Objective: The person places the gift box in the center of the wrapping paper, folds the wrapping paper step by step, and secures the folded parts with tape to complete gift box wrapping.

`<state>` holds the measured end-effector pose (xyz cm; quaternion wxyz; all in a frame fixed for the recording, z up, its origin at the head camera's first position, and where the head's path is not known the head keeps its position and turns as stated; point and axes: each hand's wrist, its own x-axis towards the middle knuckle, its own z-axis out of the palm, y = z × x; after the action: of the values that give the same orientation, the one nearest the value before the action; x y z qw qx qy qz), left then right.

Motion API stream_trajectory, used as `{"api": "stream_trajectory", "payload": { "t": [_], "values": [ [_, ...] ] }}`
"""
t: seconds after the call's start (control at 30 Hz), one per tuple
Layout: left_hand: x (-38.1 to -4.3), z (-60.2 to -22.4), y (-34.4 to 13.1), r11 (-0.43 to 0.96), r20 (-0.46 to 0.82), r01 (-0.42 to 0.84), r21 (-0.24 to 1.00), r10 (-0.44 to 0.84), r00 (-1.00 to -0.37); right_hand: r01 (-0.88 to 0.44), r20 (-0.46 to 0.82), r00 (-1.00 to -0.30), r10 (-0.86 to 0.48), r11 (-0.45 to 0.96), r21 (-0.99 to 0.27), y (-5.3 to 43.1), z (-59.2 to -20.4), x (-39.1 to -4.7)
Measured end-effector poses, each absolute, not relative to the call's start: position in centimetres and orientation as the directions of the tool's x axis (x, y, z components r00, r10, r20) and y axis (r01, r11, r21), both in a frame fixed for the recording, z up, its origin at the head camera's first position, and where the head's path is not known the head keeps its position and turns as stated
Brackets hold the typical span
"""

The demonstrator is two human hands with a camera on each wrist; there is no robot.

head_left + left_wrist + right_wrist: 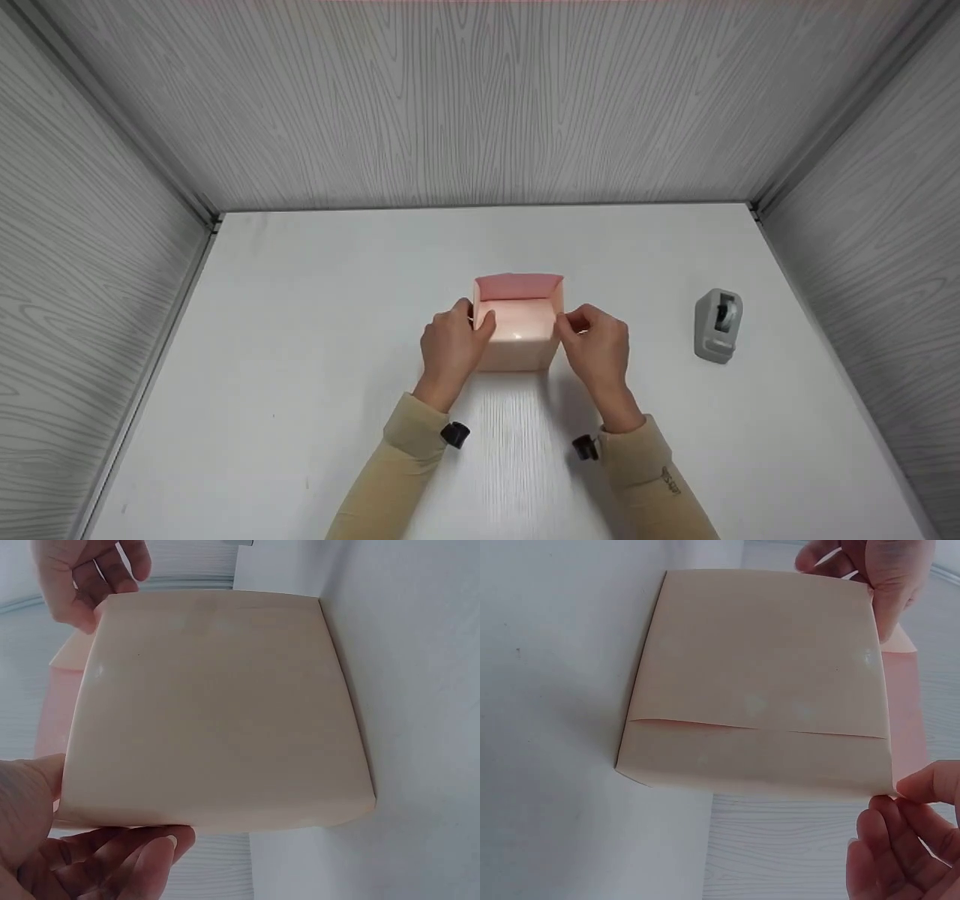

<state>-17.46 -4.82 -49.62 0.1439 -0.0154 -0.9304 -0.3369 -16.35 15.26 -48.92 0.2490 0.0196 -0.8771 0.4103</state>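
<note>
A peach-pink paper bag (516, 355), box-shaped, stands upright on the table with its mouth open at the top. Its back wall rises above the front and shows a deeper pink inside. My left hand (452, 343) grips its left side, thumb over the front rim and fingers along the outer side. At the top right corner, my right hand (602, 346) pinches the paper edge between thumb and fingertips. The right wrist view shows an overlapped paper seam (757, 727) across the front panel, slightly gaping at one end.
A grey tape dispenser (718, 327) with a roll in it stands to the right on the white table (315, 300). Grey wood-grain panels (480, 105) enclose the back and both sides. Each wrist carries a small black camera (454, 434) by the sleeve cuff.
</note>
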Motion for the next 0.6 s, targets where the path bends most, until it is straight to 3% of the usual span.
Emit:
{"api": "stream_trajectory", "payload": {
  "t": [0.6],
  "values": [
    [-17.5,-49.5,-5.0,0.766,0.236,0.103,0.634,-0.065,-0.97,-0.3,0.503,-0.848,0.167,0.631,-0.716,14.9,-47.2,-18.9]
  ]
}}
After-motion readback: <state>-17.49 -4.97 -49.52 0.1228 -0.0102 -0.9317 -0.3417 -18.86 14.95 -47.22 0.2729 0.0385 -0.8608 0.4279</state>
